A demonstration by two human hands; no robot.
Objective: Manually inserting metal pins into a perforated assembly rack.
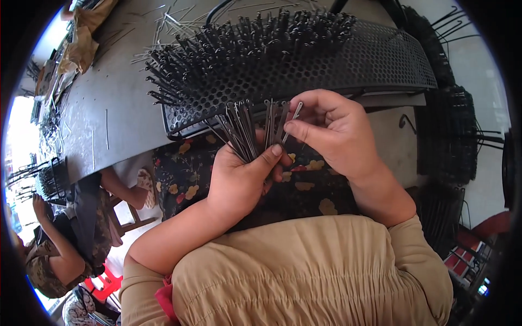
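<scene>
A fanned bundle of thin dark metal strips, with small holes or loops at their upper ends, stands upright in my left hand. Its thumb presses across the lower part of the bundle. My right hand pinches one shinier strip between thumb and forefinger, at the bundle's right edge. Just beyond both hands is a black perforated metal rack. Many black strips with looped ends stick up from its left and middle parts.
Loose metal strips lie scattered on the grey table. Brown paper is at the far left. Stacked black racks with hooked rods stand to the right. A co-worker sits at left, near a red stool. Flowered dark cloth covers my lap.
</scene>
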